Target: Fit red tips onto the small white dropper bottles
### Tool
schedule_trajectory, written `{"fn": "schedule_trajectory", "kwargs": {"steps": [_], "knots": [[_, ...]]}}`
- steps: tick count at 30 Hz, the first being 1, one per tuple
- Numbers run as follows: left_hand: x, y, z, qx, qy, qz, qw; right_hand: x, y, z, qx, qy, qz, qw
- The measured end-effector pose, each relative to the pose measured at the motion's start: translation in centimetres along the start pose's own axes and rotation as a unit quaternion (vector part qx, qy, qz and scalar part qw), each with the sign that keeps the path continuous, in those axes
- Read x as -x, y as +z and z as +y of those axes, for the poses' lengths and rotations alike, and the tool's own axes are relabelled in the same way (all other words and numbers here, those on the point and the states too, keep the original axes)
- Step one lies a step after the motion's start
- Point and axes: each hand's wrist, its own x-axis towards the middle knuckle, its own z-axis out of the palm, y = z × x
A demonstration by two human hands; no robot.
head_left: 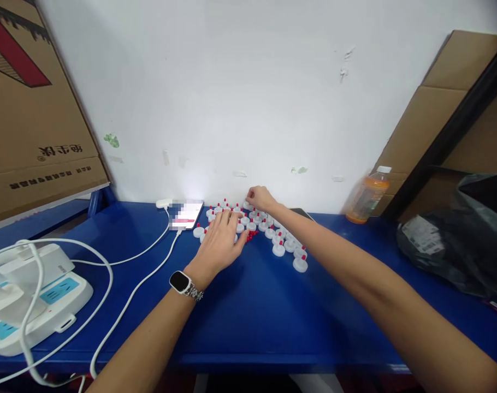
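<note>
Blue table [248, 316]: runs the full width, set against a white wall [240, 93].
Cardboard carton [27, 109]: far left, leaning, printed in red and black.
Cardboard sheets [432, 114]: far right, propped against the wall.
Black plastic bag [457, 240]: right side of the table, a white label on it.
White power strips [35, 295]: near left, with white cables [121, 305] looping across the table to a phone.
Orange drink bottle [367, 197]: far right, standing by the wall.
Phone [185, 214]: far centre-left, screen lit, lying flat just left of the caps.
White caps [273, 234]: a cluster at far centre, many with red tips, spread flat on the table.
Left hand [222, 240]: wristwatch on, palm down over the left part of the cluster, fingers extended and held loosely together, resting on the caps.
Right hand [260, 197]: at the far edge of the cluster, fingertips drawn together, pinching at a cap.
Loose red pieces [250, 234]: small heap just right of the left hand's fingertips.
</note>
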Motion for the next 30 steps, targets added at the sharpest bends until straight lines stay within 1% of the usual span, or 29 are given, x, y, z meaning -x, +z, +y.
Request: {"fn": "schedule_trajectory", "kwargs": {"steps": [2,4,8,10,11,13,15,17,21,24,27,29,30], "knots": [[0.0,0.0,0.1,-0.002,0.000,-0.008,1.000,-0.4,0.5,0.3,0.014,-0.008,-0.031,0.999],[0.0,0.1,0.2,-0.003,0.001,-0.014,1.000,-0.6,0.5,0.5,0.022,-0.017,-0.063,0.998],[0.0,0.1,0.5,0.001,0.006,-0.021,1.000,-0.6,-0.4,0.6,0.028,-0.031,-0.115,0.993],[0.0,0.1,0.5,-0.001,0.006,-0.025,1.000,-0.5,-0.7,0.5,0.036,-0.033,-0.127,0.991],[0.0,0.2,0.5,-0.002,0.006,-0.027,1.000,-0.5,-0.9,0.4,0.041,-0.031,-0.125,0.991],[0.1,0.2,0.4,-0.004,0.005,-0.031,0.999,-0.4,-1.0,0.5,0.056,-0.016,-0.101,0.993],[0.1,0.3,0.4,-0.004,0.005,-0.033,0.999,-0.5,-1.0,0.7,0.079,0.017,-0.064,0.995],[0.0,0.4,0.4,-0.004,0.006,-0.033,0.999,-0.6,-0.8,1.0,0.102,0.054,-0.040,0.993],[0.0,0.4,0.5,-0.005,0.008,-0.035,0.999,-1.0,-0.1,1.1,0.119,0.090,-0.042,0.988],[-0.1,0.3,0.5,-0.005,0.008,-0.037,0.999,-0.9,-0.3,0.7,0.104,0.104,-0.036,0.988],[-0.1,0.2,0.3,-0.003,0.002,-0.032,0.999,0.5,-1.7,0.0,0.084,0.110,-0.001,0.990],[-0.2,0.2,0.1,-0.002,-0.003,-0.018,1.000,2.7,-2.8,-0.9,0.058,0.098,0.027,0.993],[-0.2,0.2,0.1,-0.003,-0.004,-0.008,1.000,4.2,-3.2,-1.4,0.011,0.077,0.045,0.996]]}}
